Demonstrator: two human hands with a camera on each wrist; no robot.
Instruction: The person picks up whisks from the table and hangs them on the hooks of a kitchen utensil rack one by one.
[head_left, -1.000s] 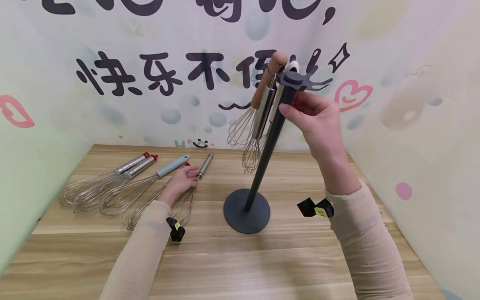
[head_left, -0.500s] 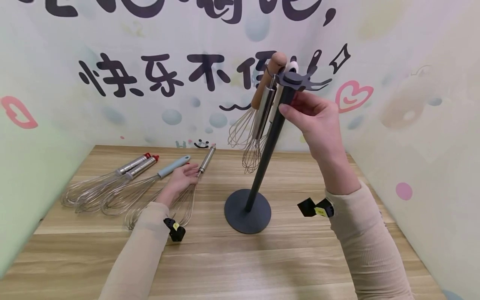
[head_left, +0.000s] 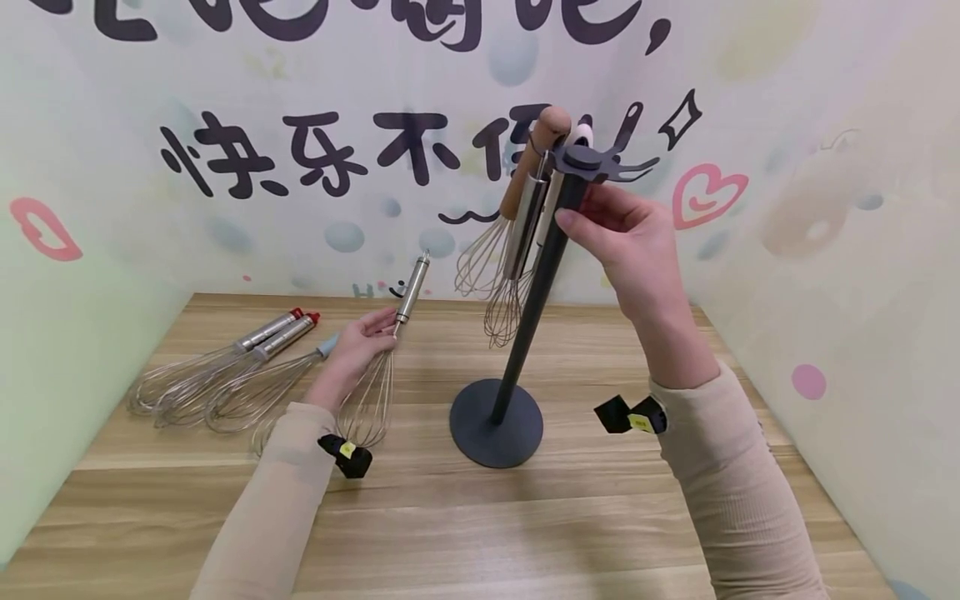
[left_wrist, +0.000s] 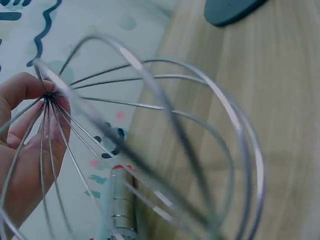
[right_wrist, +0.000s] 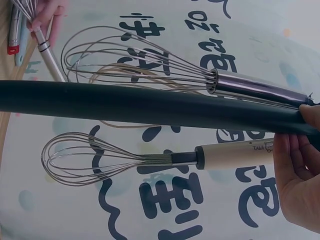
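My left hand [head_left: 358, 348] pinches a metal-handled whisk [head_left: 412, 290] at the neck, where the wires meet the handle. Its handle tip points up and away, and its wire loops [left_wrist: 250, 150] fill much of the left wrist view. My right hand [head_left: 637, 246] grips the dark pole of a hanging stand [head_left: 536, 308] just under its hooked top, with the thumb on the near side. From the hooks hang a wooden-handled whisk [head_left: 523, 179], a whisk with a shiny metal handle [right_wrist: 260, 89] and one with a whitish handle [right_wrist: 232, 154].
Several whisks lie at the left of the wooden table [head_left: 480, 533], two of them with red-ended metal handles [head_left: 285, 336]. A light-blue-handled whisk [head_left: 326, 346] lies partly hidden behind my left hand. The stand's round base [head_left: 495, 446] rests mid-table. A printed wall [head_left: 300, 242] rises behind.
My left hand has lifted the metal-handled whisk, its handle end rising from the table to in front of the wall. The right hand and the stand have stayed in place.
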